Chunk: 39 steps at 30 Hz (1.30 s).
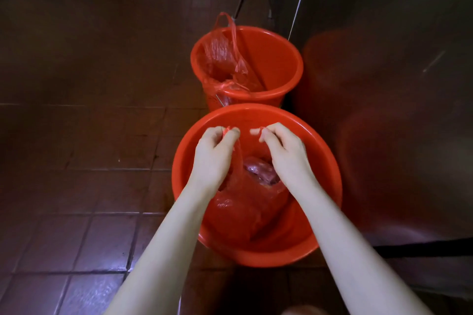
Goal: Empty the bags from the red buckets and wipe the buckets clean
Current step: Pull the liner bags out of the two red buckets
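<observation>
The left hand [214,155] pinched one handle of the red plastic bag [238,210] between thumb and curled fingers; the right hand [284,151] pinched the other handle the same way, just beside it; the two grips sat close together but apart, over the far half of the near red bucket [256,256]; below the grips the bag hung down into that bucket, its body bunched against the inner wall on the person's side; its mouth gaped between the wrists and showed something pale and pinkish [258,170] inside, too blurred to name; beyond the hands, touching or almost touching the near bucket's far rim, stood the second red bucket [276,59]; another thin red bag [220,57] lay draped over its left rim, one handle loop standing up above the edge and the rest sagging inside; both buckets stood on a dark brown tiled floor [89,135]; to the right of the grips rose a dull metal panel [396,59], which mirrored the buckets' red.
</observation>
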Tool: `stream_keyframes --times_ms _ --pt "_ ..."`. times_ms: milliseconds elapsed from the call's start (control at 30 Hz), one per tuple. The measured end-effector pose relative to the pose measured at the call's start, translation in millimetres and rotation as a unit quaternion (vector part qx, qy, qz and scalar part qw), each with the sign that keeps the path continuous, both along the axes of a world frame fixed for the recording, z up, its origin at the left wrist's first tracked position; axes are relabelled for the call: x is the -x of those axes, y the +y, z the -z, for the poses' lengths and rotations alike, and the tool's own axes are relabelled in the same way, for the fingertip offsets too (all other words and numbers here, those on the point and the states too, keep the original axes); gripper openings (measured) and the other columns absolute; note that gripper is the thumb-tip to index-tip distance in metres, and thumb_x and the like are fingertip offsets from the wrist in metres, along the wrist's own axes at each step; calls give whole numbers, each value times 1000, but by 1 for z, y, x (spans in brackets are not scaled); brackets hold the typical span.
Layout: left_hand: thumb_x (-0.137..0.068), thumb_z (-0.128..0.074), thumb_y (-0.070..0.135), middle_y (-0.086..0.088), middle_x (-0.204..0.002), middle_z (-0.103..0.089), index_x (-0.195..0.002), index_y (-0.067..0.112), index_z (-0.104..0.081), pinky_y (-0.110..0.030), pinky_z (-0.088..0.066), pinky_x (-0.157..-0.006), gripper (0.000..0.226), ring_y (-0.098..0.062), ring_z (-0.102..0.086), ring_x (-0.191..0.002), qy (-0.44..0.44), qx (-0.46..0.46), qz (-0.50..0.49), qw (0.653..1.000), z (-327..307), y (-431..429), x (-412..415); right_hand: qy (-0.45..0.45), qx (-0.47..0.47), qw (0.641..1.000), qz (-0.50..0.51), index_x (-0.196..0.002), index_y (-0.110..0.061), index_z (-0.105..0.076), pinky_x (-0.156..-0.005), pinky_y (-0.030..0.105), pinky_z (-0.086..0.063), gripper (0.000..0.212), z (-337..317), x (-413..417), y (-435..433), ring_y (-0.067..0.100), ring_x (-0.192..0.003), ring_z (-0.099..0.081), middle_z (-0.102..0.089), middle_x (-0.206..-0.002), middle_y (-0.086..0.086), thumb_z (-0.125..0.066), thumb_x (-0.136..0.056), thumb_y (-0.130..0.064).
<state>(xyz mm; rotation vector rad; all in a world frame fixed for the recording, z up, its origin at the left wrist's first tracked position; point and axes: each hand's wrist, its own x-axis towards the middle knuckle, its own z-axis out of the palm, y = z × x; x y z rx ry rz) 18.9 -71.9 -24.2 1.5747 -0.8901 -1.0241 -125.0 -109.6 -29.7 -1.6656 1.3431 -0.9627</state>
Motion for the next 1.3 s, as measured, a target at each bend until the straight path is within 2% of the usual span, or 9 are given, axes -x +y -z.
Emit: stream_keyframes --times_ms 100,233,400,633,733,967,1100,1200,1300 --pt "-97 -45 25 2 -84 -72 -83 14 -64 -36 -53 -78 25 -18 -71 -92 67 48 -13 997 -9 -5 -7 -69 -19 997 26 -81 -21 -64 -83 23 -43 23 -4 -5 12 3 -89 -61 -71 -92 -11 -47 -97 -23" --pt "-90 -37 11 -5 -72 -65 -79 16 -54 -42 -49 -73 21 -30 -66 -76 -17 123 69 990 -7 -4 -15 -98 12 995 15 -83 -25 -60 -80 22 -46 22 -5 -11 28 9 -82 -62 -67 -84 -8 -41 -95 -23" --pt "-95 -40 2 9 -73 -58 -88 26 -61 -30 -42 -59 33 -9 -49 -57 -115 85 131 981 18 -3 -16 50 7 999 -10 -90 -30 -57 -66 15 -41 26 13 -14 32 2 -71 -55 -60 -81 -10 -39 -99 -12" --pt "-97 -48 0 -4 -86 -63 -107 12 -64 -23 -49 -66 23 -3 -60 -66 88 -34 134 986 32 -4 -4 121 -39 992 -29 -104 -25 -51 -63 20 -38 16 25 -17 34 7 -71 -55 -60 -86 -6 -39 -100 -15" --pt "-96 -53 1 -14 -102 -71 -112 8 -69 -33 -55 -84 23 -21 -68 -91 90 -36 188 977 35 -2 -8 150 -85 983 -65 -118 -30 -44 -70 25 -44 27 27 -17 35 13 -87 -58 -62 -107 0 -34 -100 -13" --pt "-91 -65 13 -8 -82 -68 -85 4 -69 -39 -51 -85 12 -20 -63 -79 84 -65 176 979 39 1 -8 165 -39 979 -109 -118 -27 -37 -80 34 -47 25 31 -14 41 23 -105 -60 -61 -117 5 -43 -97 -15" --pt "-92 -63 11 -11 -79 -60 -88 0 -59 -36 -48 -77 13 -23 -58 -76 159 -103 172 967 40 4 -3 196 -10 973 -119 -112 -31 -29 -74 41 -47 29 34 -18 40 34 -91 -60 -63 -102 10 -43 -91 -15" --pt "-95 -57 8 -9 -73 -59 -88 0 -58 -25 -51 -61 11 -13 -59 -61 212 -110 133 962 39 4 -1 153 -13 983 -102 -111 -37 -31 -67 33 -51 30 37 -16 40 21 -84 -65 -65 -93 -1 -48 -95 -19" --pt "-98 -54 11 -6 -64 -62 -92 -2 -60 -23 -51 -53 15 -9 -59 -52 284 -137 93 945 36 3 -3 69 -39 994 -80 -105 -41 -43 -66 6 -47 26 38 -13 41 -6 -82 -65 -67 -86 -14 -57 -95 -22"
